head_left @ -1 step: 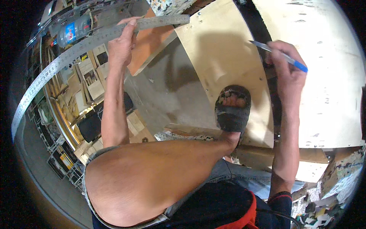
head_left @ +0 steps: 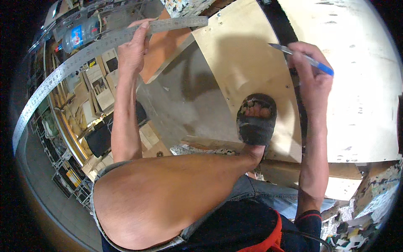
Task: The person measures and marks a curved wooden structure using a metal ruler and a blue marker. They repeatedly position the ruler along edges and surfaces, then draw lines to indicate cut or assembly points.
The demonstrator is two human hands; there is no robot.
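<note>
In a cluttered workshop with pale wooden offcuts piled at left, rested one foot in a black open-toed sandal on a pale plywood panel with a curved right edge. Held a long, bendy silver metal ruler in the closed left grip, with its end at the panel's upper left edge. Pinched a slim clear pen with a blue end tightly in the right grip, tip pointing left over the panel; could not tell whether touching.
</note>
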